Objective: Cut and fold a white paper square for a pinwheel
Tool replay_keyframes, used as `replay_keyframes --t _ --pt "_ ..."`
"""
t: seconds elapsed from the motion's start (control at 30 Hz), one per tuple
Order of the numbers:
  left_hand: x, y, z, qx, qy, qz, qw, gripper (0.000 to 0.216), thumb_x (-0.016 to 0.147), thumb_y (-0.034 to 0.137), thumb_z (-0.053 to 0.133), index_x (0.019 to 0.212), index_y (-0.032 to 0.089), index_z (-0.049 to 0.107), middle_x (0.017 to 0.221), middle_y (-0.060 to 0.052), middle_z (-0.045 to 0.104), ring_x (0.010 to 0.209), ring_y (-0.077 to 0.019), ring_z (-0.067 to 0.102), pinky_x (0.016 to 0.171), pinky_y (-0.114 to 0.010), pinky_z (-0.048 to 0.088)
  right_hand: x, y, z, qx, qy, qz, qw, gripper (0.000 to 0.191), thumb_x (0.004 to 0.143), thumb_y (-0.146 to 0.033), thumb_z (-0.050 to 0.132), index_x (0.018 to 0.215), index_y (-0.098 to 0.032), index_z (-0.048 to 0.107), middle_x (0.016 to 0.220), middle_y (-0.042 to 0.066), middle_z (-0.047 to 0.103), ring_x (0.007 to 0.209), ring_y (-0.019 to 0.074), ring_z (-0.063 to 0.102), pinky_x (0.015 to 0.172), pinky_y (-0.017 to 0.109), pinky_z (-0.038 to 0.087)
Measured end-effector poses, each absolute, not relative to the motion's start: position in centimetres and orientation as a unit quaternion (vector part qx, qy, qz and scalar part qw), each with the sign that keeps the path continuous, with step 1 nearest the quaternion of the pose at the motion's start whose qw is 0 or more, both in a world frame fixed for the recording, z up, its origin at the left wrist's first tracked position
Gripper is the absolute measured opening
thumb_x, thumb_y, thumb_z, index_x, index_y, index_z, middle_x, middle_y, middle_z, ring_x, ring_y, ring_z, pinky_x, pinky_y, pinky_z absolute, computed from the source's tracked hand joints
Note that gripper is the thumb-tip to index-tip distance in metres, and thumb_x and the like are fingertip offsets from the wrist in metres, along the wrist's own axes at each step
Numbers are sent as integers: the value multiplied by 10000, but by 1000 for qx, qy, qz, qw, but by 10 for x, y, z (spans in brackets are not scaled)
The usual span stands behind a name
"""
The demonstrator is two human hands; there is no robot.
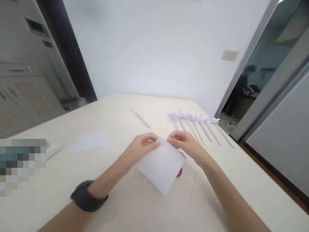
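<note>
My left hand and my right hand both pinch the far edge of a white sheet of paper, held just above the cream table. The fingers of both hands are curled closed on that edge. A small red object peeks out from under the sheet's right side. A dark band sits on my left wrist.
A row of several white paper pinwheels on sticks lies at the far right of the table. Two white sticks lie beyond my hands, a flat white sheet to the left. A person stands past the open doorway on the right.
</note>
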State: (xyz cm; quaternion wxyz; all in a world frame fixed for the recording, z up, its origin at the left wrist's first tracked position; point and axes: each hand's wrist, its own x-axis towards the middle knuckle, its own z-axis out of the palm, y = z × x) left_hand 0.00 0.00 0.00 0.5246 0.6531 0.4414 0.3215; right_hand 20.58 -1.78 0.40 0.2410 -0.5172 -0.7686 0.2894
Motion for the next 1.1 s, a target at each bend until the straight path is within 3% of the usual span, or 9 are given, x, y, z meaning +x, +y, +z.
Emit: replay_keyframes --t 0.17,0.3,0.43,0.53,0.67,0.83,0.9,1.0,1.1 --pt "-4 1 0 642 466 345 502 219 814 420 613 857 209 652 821 5 647 714 -148 582 588 -219 383 218 -16 -9 -578 -764 243 151 196 941 -314 539 1009 -149 621 971 52 654 782 147 632 694 323 547" --pt "-3 1 0 643 476 345 491 237 824 424 597 837 197 660 797 -4 643 697 -150 577 572 -225 386 208 -25 -16 -594 -777 192 76 200 920 -301 572 1052 -158 620 1086 72 631 923 188 621 798 384 532" --pt "-1 1 0 653 473 344 481 223 812 399 625 767 182 644 758 0 635 669 -143 572 556 -223 386 194 -29 -17 -607 -771 178 69 230 918 -302 575 1090 -152 609 1120 79 622 973 209 615 836 417 519" --pt "-3 -1 2 662 462 350 476 211 819 379 623 739 184 632 737 12 626 646 -128 562 539 -213 379 197 -24 -18 -624 -748 208 93 208 919 -312 573 1043 -152 622 1062 68 638 919 191 622 813 397 523" --pt "-6 -3 4 665 447 370 470 200 838 370 602 737 197 618 713 33 602 624 -106 546 527 -200 363 216 -14 -15 -615 -702 318 169 227 911 -368 566 973 -154 610 893 38 641 738 148 606 668 317 512" --pt "-7 -3 7 663 430 388 474 207 843 361 600 719 195 588 676 45 568 600 -91 532 522 -193 353 222 -10 -2 -495 -657 487 294 264 857 -371 594 1063 -208 571 971 48 624 853 165 597 672 274 458" --pt "-7 -3 8 663 424 392 477 216 842 344 605 695 187 580 650 50 546 583 -80 513 516 -188 342 216 -11 1 -450 -635 540 321 277 848 -372 589 1071 -210 553 914 42 604 817 160 579 665 274 438" --pt "-9 -2 9 662 417 399 479 224 834 315 618 665 176 571 631 55 523 572 -65 484 508 -177 321 204 -15 0 -405 -608 590 344 219 872 -423 531 879 -204 534 705 -13 499 612 115 450 578 259 361" --pt "-13 -1 10 661 413 405 479 227 833 309 620 660 171 570 627 56 523 567 -62 477 504 -173 318 193 -20 -3 -389 -595 608 354 350 901 -489 461 694 -208 437 604 -43 371 523 104 293 503 257 248"
